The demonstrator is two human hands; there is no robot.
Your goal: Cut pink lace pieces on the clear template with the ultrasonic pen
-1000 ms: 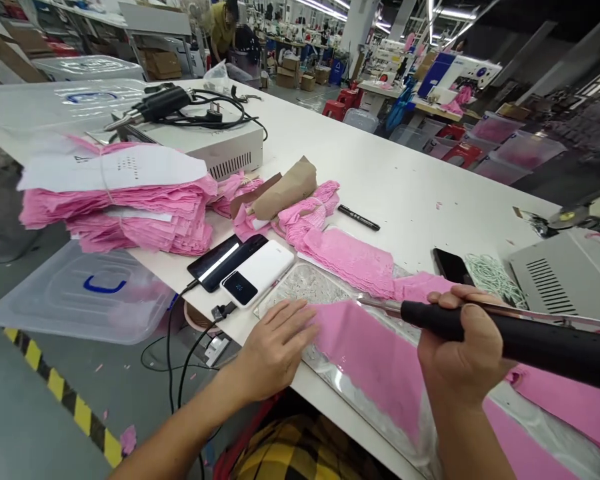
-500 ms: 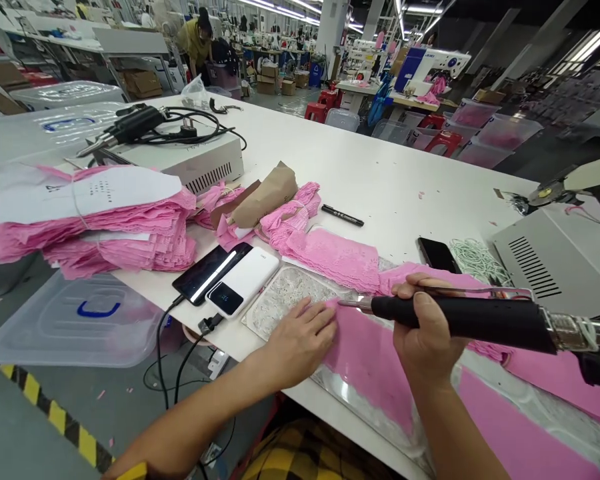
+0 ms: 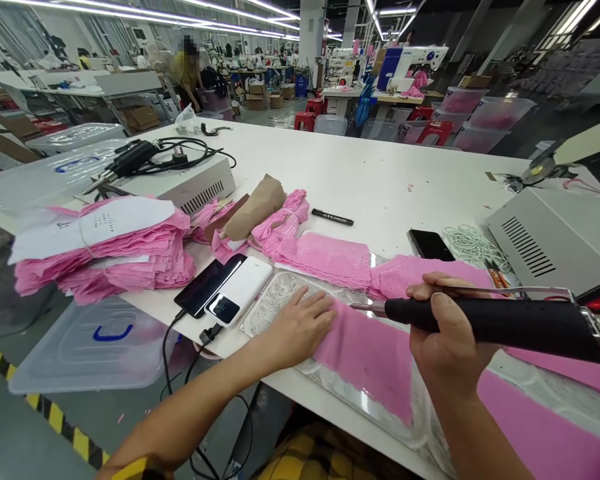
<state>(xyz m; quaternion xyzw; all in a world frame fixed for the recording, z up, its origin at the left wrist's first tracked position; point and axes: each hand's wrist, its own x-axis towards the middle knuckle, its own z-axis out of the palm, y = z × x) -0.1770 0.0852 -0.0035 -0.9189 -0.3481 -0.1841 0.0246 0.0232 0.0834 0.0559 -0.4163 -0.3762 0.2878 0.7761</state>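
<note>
My right hand (image 3: 445, 333) grips a black-handled cutting tool (image 3: 500, 323) with a metal tip pointing left, held just above a strip of pink lace fabric (image 3: 365, 350). My left hand (image 3: 300, 323) lies flat, fingers together, on the left end of that strip, pressing it onto a clear glass plate (image 3: 275, 300) on the white table (image 3: 380, 180). More folded pink lace (image 3: 325, 257) lies just beyond the tool's tip.
A stack of pink lace bundles (image 3: 105, 257) sits at the left, beside a black phone (image 3: 207, 285) and a white power bank (image 3: 240, 292). A black marker (image 3: 333, 217), another phone (image 3: 430, 245), two grey machine boxes (image 3: 555, 237) (image 3: 190, 183) and a plastic bin (image 3: 90, 343) surround the spot.
My left hand has slid a little to the right along the fabric. The tool has levelled out and its tip has shifted slightly right; my view has tilted up.
</note>
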